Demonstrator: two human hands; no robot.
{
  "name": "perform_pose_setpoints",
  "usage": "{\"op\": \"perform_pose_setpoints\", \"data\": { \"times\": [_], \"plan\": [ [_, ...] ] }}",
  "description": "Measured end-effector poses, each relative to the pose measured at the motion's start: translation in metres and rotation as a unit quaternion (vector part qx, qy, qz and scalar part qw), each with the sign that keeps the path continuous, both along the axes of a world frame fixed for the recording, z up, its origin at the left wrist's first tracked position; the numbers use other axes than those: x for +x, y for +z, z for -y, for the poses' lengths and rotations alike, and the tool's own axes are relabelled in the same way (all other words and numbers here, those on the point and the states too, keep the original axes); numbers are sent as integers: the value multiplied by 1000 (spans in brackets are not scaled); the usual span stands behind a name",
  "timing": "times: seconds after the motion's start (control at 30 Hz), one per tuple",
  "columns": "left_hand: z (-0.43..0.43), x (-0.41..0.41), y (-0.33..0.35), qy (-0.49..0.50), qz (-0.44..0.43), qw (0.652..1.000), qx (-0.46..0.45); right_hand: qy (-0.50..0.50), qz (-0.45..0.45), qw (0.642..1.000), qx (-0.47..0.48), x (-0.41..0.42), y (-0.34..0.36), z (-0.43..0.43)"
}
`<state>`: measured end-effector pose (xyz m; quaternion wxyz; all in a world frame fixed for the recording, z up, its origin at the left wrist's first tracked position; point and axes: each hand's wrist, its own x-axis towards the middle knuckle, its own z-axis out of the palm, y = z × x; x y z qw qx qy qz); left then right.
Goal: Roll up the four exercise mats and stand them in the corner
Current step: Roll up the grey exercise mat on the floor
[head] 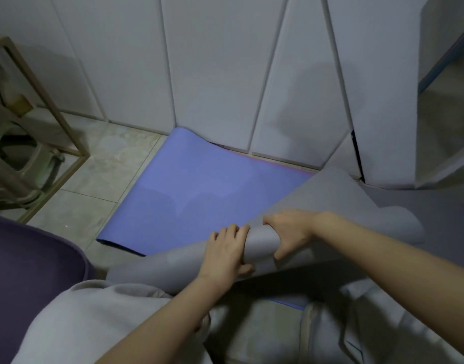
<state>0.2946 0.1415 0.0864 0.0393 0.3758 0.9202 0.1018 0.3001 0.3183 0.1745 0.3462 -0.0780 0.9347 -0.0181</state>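
Observation:
A grey mat (328,195) is partly rolled into a tube across my lap, its loose end lifting up and to the right. My left hand (225,252) lies over the roll with fingers curled on its top. My right hand (291,229) grips the roll just to the right, fingers over it and thumb under. Beneath it a blue mat (199,190) lies flat on the tiled floor, its far end curling up against the white wall panels. A pink edge shows under the blue mat's far side.
A gold metal frame (42,101) with a plastic stool (18,158) inside stands at the left. A dark purple cushion (28,271) sits at the lower left. White wall panels (212,61) close the back, and a white cabinet (446,101) stands at the right.

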Motion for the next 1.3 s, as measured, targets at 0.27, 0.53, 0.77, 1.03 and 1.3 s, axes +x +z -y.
{"op": "perform_pose_setpoints", "data": {
  "times": [0.27, 0.53, 0.77, 1.03, 1.3],
  "plan": [
    [1, -8, 0, -37, 101, 994, 17, -81, 75, 994, -24, 10, -6, 4],
    [6, -44, 8, -87, 356, 931, 3, 39, -41, 995, 81, 29, -6, 0],
    [6, -40, 7, -95, 351, 931, -46, -27, 28, 998, 44, 24, -4, 5],
    [10, 12, -2, -49, 84, 995, -1, -89, 110, 990, 7, 10, -2, 4],
    [5, 9, -4, -66, 72, 995, 23, -159, 205, 966, 5, 10, 5, 3]
  ]
}}
